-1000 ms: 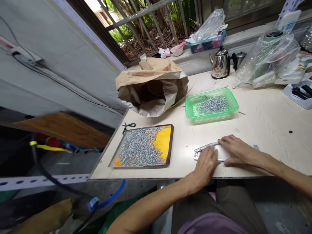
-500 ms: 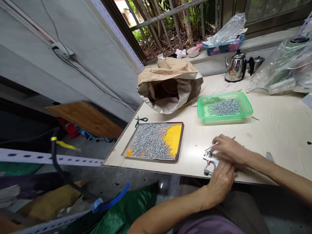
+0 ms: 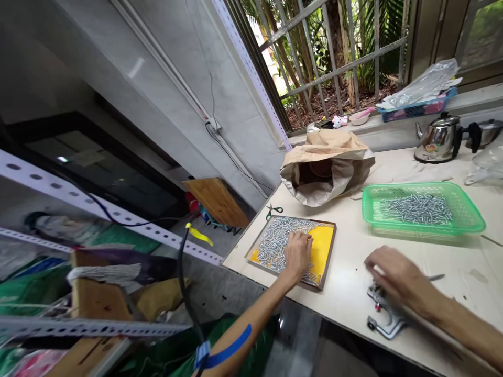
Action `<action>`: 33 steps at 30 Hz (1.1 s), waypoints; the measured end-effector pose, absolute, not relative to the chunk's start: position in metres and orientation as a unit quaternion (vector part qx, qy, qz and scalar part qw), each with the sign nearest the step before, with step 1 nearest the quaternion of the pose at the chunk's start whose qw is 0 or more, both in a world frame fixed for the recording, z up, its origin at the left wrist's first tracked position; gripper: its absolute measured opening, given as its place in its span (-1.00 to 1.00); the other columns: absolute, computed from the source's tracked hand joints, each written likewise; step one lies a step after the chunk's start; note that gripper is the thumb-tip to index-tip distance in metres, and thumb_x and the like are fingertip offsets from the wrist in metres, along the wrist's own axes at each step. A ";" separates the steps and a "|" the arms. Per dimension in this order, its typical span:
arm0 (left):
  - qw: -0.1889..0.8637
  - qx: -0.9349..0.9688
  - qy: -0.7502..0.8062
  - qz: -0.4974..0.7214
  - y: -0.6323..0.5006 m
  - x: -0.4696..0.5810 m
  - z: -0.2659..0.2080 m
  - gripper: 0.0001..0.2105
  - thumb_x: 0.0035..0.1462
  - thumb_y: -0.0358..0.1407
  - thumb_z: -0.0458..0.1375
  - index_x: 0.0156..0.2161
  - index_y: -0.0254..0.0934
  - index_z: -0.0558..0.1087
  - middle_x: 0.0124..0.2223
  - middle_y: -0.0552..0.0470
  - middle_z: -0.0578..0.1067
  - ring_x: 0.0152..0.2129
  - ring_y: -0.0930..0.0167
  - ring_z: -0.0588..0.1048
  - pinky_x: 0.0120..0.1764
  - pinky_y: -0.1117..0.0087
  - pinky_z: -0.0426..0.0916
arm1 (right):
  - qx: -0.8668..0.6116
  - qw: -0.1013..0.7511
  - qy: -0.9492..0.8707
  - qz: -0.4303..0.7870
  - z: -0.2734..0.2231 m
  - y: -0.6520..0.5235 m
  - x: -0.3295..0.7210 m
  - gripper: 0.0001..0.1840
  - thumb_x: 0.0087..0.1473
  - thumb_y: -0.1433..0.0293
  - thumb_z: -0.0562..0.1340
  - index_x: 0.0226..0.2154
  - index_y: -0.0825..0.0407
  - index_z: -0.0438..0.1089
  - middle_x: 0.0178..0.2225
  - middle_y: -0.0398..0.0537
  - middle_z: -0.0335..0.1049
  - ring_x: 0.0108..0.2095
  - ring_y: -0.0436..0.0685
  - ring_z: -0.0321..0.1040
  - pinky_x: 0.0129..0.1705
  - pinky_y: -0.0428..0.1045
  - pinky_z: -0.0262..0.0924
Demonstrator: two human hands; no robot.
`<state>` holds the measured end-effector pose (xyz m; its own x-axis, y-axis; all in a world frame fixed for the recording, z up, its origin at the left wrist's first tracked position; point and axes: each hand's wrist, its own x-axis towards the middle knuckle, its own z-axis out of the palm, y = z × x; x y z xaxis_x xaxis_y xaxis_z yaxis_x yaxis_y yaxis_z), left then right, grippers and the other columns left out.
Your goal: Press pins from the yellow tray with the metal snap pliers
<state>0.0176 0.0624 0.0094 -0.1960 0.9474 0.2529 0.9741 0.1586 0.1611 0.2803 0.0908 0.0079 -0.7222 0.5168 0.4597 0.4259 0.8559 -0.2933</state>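
Left hand has left the tool and is now at the tray, over the pins by the bare yellow patch. Its fingers are bent and close together; can't tell if a pin is pinched. Right hand stays by the tool, lifted over its upper part, blurred; fingers curled, grip can't be told. Tool lies on the table near the front edge, its lower frame now uncovered. So the work looks split: left at the pins, right at the tool. Green basket stands untouched behind.
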 end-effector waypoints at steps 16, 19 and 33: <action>-0.129 -0.602 -0.781 -0.106 0.087 0.004 0.013 -0.82 0.11 -0.43 0.00 -0.36 -0.38 0.46 -0.37 -0.04 0.49 -0.39 0.41 0.45 -0.32 0.43 0.29 | -0.381 0.245 -0.875 0.169 -0.038 0.035 0.351 -0.71 0.19 0.22 0.02 -0.35 -0.15 0.43 -0.43 -0.07 0.42 -0.47 0.14 0.42 -0.49 0.01 0.33; -0.310 -0.588 -0.728 -0.167 0.061 0.035 0.014 -0.78 0.10 -0.30 0.04 -0.25 -0.38 0.47 -0.48 0.07 0.45 -0.59 0.50 0.40 -0.50 0.51 0.26 | -0.411 0.213 -0.867 0.185 -0.045 0.017 0.353 -0.73 0.19 0.25 0.02 -0.31 -0.12 0.42 -0.39 -0.05 0.40 -0.45 0.15 0.41 -0.50 0.00 0.31; -0.607 -0.366 -0.683 -0.179 0.009 0.127 -0.007 -0.81 -0.10 -0.29 0.27 -0.49 -0.39 0.40 -0.72 0.22 0.30 -0.81 0.62 0.21 -0.73 0.60 0.09 | -0.368 0.190 -0.900 0.133 -0.027 -0.001 0.349 -0.75 0.10 0.62 -0.05 -0.45 0.01 0.20 -0.47 -0.07 0.27 -0.52 0.05 0.23 -0.51 -0.06 0.07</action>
<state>0.1273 0.0091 -0.0073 0.0044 0.7163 -0.6978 0.2827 0.6685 0.6879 0.3494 -0.0008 -0.0266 -0.6566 0.7139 0.2434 0.6130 0.6931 -0.3792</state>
